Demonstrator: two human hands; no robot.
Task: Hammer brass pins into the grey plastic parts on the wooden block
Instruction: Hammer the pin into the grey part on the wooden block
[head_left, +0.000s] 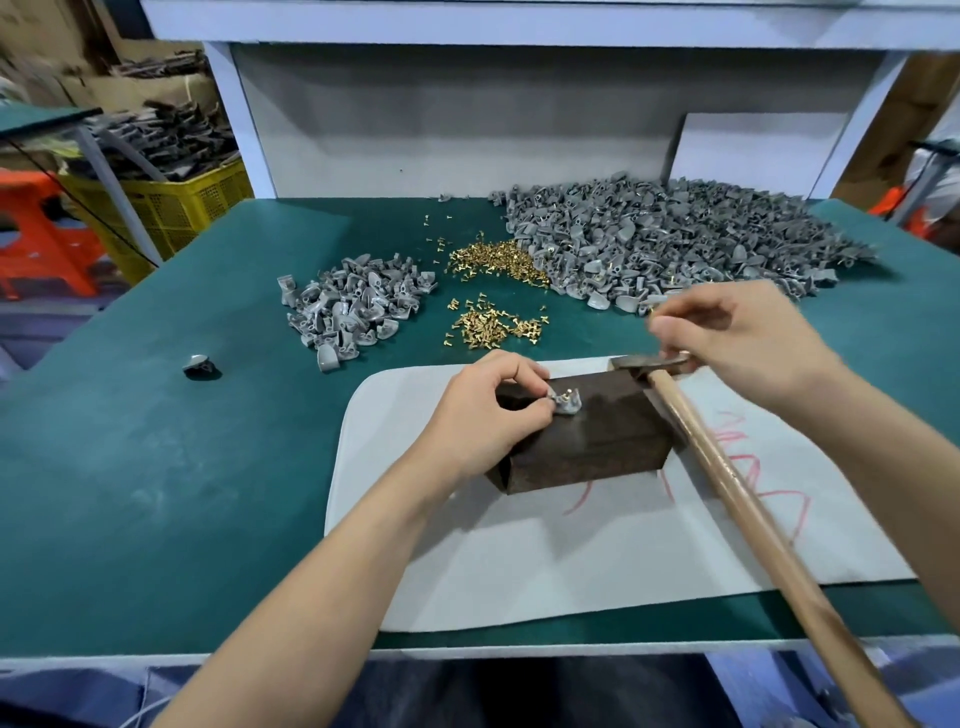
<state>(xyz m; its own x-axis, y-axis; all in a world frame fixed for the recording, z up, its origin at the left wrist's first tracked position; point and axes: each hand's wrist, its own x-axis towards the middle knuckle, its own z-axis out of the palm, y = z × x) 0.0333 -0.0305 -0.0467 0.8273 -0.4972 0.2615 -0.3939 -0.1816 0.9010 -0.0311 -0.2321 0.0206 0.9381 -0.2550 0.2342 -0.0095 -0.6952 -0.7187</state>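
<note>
Pinching the grey plastic part (565, 404) against the wooden block (597, 447) with my left hand (483, 415) so its brass pin (568, 391) stands upright, I grip the hammer (727, 483) close under its head with my right hand (743, 332), probably for short, controlled taps.

Grey plastic part (565, 404) atop dark wooden block (597, 441), brass pin (568, 389) upright in it; hammer (727, 483) alongside.

Bare forearms (322, 571) (dark clothing (519, 693) at lap)
</note>
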